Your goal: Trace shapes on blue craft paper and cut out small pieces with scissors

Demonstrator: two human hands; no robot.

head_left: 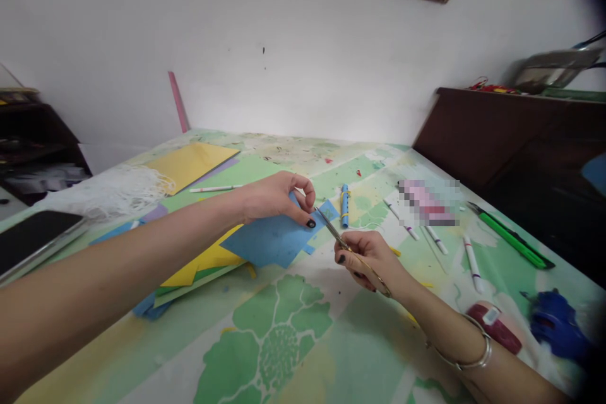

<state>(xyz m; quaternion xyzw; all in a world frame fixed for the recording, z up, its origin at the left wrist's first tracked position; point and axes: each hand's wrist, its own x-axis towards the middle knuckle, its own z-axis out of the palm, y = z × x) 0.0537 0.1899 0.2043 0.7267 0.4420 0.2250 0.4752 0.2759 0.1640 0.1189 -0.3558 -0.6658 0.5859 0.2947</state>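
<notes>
My left hand (279, 199) pinches a sheet of blue paper (267, 240) near its upper edge, thumb on top. The paper is held over the table, with a corner pointing right. My right hand (364, 259) is closed round the handles of metal scissors (331, 225), whose blades point up and left to the paper's edge beside my left thumb. Whether the blades are cutting into the paper cannot be made out. Just behind the scissors, a rolled blue paper tube (345, 207) with yellow bands stands out on the tablecloth.
Yellow and green sheets (208, 265) lie under my left forearm. White string (108, 192) and a dark-screened device (45, 237) are at the left. Several markers (472, 264), a green cutter (514, 240), a red object (495, 328) and a blue object (558, 325) lie at the right.
</notes>
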